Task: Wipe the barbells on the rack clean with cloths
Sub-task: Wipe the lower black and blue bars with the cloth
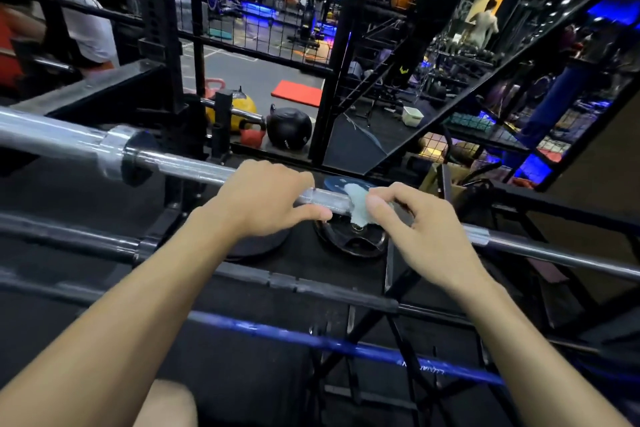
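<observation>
Both hands: left hand (263, 199) grips barbell (194, 168); right hand (415, 222) pinches cloth (358, 203).

A chrome barbell (180, 165) runs from the left edge down toward the right of the frame, its thick sleeve and collar at the left and its knurled shaft at the centre. A small pale blue-green cloth (358, 203) is draped over that shaft, crumpled. Darker barbells (311, 284) lie roughly parallel below it, the lowest one blue (311, 336).

Dim gym floor (256, 76), black wire cage walls (277, 3), blue strip lighting (258, 7).
</observation>
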A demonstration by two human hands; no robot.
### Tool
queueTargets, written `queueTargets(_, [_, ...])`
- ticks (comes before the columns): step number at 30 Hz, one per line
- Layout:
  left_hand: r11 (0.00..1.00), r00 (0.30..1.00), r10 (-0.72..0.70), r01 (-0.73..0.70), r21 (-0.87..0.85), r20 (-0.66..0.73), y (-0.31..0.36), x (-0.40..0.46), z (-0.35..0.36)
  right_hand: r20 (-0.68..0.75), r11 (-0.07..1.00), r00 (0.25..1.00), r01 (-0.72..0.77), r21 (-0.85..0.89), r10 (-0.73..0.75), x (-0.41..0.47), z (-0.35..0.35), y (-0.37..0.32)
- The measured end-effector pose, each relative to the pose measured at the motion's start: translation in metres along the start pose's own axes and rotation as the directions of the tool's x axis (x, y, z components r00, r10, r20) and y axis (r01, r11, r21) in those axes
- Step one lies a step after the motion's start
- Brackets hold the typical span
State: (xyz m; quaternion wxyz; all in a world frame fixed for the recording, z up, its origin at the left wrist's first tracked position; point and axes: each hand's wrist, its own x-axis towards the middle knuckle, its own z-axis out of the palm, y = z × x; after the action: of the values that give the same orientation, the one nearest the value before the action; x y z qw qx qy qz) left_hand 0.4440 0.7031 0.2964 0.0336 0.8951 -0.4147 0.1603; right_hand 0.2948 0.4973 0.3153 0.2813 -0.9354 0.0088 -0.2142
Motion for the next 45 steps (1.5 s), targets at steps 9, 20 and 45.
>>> queueTargets(9, [0.999,0.998,0.005,-0.007,-0.033,-0.068,-0.002,-0.003,0.001,0.332,0.882,0.941,0.106,-0.459,0.06,0.021,0.004,-0.007])
queueTargets(20, [0.997,0.993,0.009,-0.017,-0.07,-0.118,-0.002,-0.005,0.006,0.172,0.879,0.978,-0.02,-0.477,0.116,0.038,0.019,-0.011])
queueTargets(45, [0.996,0.992,-0.027,0.016,-0.089,-0.122,0.001,-0.006,0.008,0.084,0.845,0.914,0.4,-0.355,-0.397,0.009,0.037,0.019])
